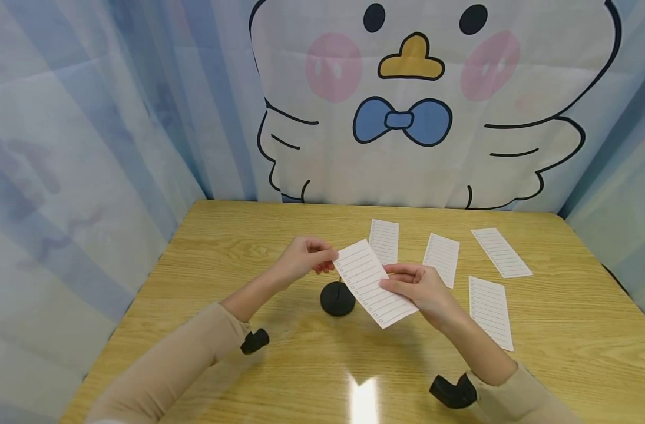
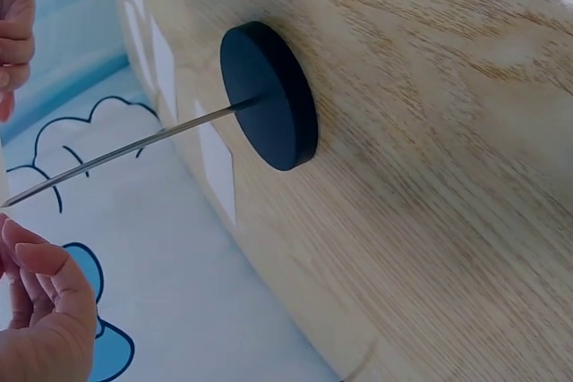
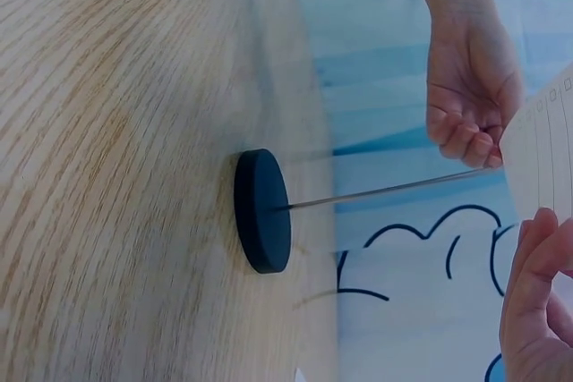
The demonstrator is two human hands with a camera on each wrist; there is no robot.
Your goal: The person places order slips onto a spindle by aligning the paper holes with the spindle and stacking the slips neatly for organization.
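Observation:
A white lined slip with small checkboxes [image 1: 370, 282] is held up over the table, tilted, between both hands. The left hand [image 1: 310, 256] pinches its upper left corner between thumb and fingers. On the slip's right edge, the right hand [image 1: 420, 290] grips with the thumb on top and fingers beneath. Below stands a bill spike with a round black base [image 1: 337, 300]. Its thin metal rod [image 2: 125, 150] rises from the base, and its tip comes right up to the slip near the left fingers in both wrist views. In the head view the slip hides most of the rod.
Several similar slips lie on the wooden table [image 1: 221, 247]: one slip [image 1: 384, 235] behind the held one, others to the right, including a slip [image 1: 490, 312] beside the right forearm. A curtain [image 1: 396, 176] with a cartoon bird hangs at the table's back edge.

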